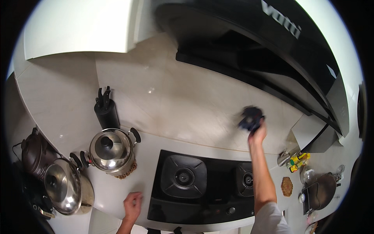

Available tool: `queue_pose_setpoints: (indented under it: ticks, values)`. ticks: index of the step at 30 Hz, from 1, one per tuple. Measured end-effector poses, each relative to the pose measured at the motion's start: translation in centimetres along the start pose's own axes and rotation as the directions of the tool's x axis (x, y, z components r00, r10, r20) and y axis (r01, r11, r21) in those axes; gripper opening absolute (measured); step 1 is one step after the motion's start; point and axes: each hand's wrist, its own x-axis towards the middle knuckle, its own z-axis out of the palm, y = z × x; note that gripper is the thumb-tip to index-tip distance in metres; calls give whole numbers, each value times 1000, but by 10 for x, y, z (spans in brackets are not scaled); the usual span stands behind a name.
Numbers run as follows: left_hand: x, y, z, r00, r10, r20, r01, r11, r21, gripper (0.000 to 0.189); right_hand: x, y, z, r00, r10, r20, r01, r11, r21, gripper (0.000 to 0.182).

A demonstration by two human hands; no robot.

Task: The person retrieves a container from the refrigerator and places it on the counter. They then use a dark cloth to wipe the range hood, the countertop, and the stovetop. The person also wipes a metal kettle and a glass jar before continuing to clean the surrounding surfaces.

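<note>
My right hand (pixel 258 133) presses a dark, bunched cloth (pixel 251 118) against the tiled wall (pixel 187 108), under the black range hood (pixel 263 58). The cloth looks slightly blurred. Below it lies a black two-burner gas hob (pixel 216 181). My left hand (pixel 133 204) hovers over the pale counter, left of the hob, with its fingers loosely curled and nothing seen in them. Up and to the left of that hand, a steel pot with a lid (pixel 112 152) rests on a brown woven trivet (pixel 128 172).
A black knife block (pixel 106 114) stands by the wall behind the pot. Another lidded steel pot (pixel 64 187) and a dark brown pot (pixel 35 155) are at far left. Right of the hob are a woven mat (pixel 287 186), seasoning containers (pixel 298 161) and a wok (pixel 323 191).
</note>
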Motion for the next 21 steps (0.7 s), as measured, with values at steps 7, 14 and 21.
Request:
queue_pose_setpoints:
  ticks: [7, 14, 21]
  values:
    - [-21, -108, -46, 994, 25, -111, 4, 967, 254, 6, 54, 48, 98, 634, -769, -80, 588, 547, -596, 46]
    - [-20, -102, -45, 985, 149, -87, -106, 921, 376, 7, -76, 132, 190, 510, -734, 448, 804, 222, -551, 46]
    - [-22, -95, -42, 986, 146, -75, -103, 906, 411, 9, -182, 246, 273, 122, -435, 892, 992, 18, -127, 47]
